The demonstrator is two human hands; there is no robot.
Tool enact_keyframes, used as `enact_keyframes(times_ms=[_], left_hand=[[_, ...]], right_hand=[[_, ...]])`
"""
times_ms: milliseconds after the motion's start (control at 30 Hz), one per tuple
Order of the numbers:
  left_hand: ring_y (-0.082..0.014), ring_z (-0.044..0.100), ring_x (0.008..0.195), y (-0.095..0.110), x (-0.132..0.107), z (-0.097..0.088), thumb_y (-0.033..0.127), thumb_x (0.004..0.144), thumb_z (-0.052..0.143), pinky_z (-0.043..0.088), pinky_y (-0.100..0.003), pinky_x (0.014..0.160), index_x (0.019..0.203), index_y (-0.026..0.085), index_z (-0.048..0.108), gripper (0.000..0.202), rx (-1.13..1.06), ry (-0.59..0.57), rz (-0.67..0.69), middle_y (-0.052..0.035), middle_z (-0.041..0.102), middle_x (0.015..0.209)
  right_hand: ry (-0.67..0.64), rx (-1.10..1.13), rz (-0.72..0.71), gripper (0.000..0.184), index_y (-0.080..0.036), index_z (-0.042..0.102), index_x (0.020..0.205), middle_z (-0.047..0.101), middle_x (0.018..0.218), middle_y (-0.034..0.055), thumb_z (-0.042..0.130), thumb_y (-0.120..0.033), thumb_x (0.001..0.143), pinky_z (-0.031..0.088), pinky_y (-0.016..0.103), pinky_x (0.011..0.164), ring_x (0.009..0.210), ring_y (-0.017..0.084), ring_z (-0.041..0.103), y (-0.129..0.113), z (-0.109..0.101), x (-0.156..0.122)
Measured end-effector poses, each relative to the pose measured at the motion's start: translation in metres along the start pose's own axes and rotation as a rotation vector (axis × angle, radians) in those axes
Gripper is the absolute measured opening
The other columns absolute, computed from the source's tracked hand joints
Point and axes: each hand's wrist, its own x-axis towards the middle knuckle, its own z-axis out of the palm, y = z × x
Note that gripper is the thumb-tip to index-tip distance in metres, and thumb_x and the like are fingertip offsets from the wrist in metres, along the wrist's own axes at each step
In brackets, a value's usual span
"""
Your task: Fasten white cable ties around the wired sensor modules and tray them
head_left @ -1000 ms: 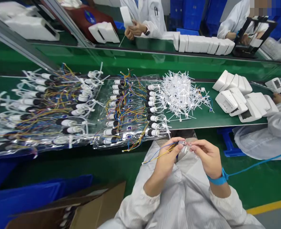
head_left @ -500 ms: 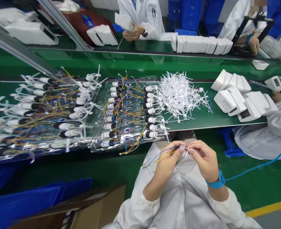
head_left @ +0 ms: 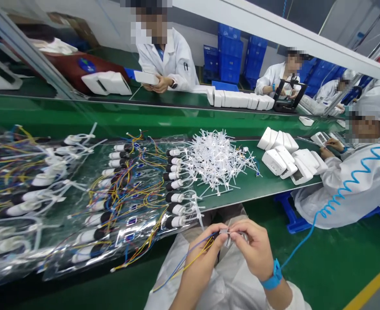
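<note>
Over my lap, my left hand (head_left: 204, 254) is closed in a pinch on a small wired part (head_left: 223, 231). Blue and yellow wires (head_left: 185, 269) trail from it past the left wrist. My right hand (head_left: 254, 247), wearing a blue wrist strap (head_left: 273, 275), pinches at the other end of that part, fingertips close to the left ones. Fingers cover most of the part. On the bench nearby lie rows of white cylinders with black ends (head_left: 177, 197), with wires and clear tubes, on plastic bags (head_left: 138, 232). Behind the hands is a pile of white T-shaped tubes (head_left: 211, 159).
White housings (head_left: 274, 161) are grouped on the green bench (head_left: 248, 189) at right. A co-worker (head_left: 354, 168) sits there, beside a coiled blue cord (head_left: 341, 193). Across the glass partition, another person (head_left: 167, 60) holds a white box. A blue stool (head_left: 289, 215) stands below.
The view has tilted up and turned right, so the bench appears lower and further left. Both hands keep their pinch on the wired part, close together.
</note>
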Motion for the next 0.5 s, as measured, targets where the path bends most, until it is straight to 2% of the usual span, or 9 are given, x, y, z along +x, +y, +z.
enact_keyframes(times_ms=[167,267,400,500], left_hand=[[-0.0297,0.08,0.09,0.002,-0.001,-0.002,0.058,0.092,0.079,0.065,-0.035,0.086,0.095,0.024,0.086,0.035,0.026,0.033,0.029,-0.0078,0.085,0.094],[-0.0301,0.08,0.091,0.005,-0.003,-0.002,0.056,0.094,0.079,0.066,-0.036,0.089,0.094,0.025,0.087,0.033,0.03,0.037,0.078,-0.0082,0.085,0.095],[-0.0291,0.079,0.094,0.011,-0.004,-0.001,0.049,0.095,0.079,0.065,-0.036,0.093,0.094,0.025,0.087,0.026,0.034,0.049,0.116,-0.0083,0.085,0.097],[-0.028,0.08,0.094,0.016,-0.003,0.002,0.042,0.092,0.081,0.065,-0.035,0.093,0.091,0.024,0.087,0.019,-0.036,0.046,0.092,-0.0073,0.085,0.094]], right_hand=[[0.003,-0.028,-0.038,0.014,-0.026,0.086,0.097,0.087,0.095,0.0064,0.076,-0.029,0.106,0.066,0.032,0.082,0.09,0.023,0.084,-0.004,0.002,0.001],[0.017,-0.053,-0.053,0.014,-0.027,0.087,0.099,0.088,0.096,0.0062,0.076,-0.028,0.106,0.066,0.032,0.082,0.089,0.023,0.084,-0.004,0.005,-0.001],[0.015,-0.056,-0.066,0.013,-0.028,0.088,0.102,0.089,0.096,0.0051,0.077,-0.027,0.107,0.066,0.032,0.08,0.087,0.022,0.084,-0.003,0.004,0.0],[-0.011,-0.032,-0.047,0.012,-0.028,0.089,0.103,0.089,0.099,0.0059,0.078,-0.03,0.106,0.066,0.034,0.086,0.092,0.023,0.084,-0.004,0.0,0.003]])
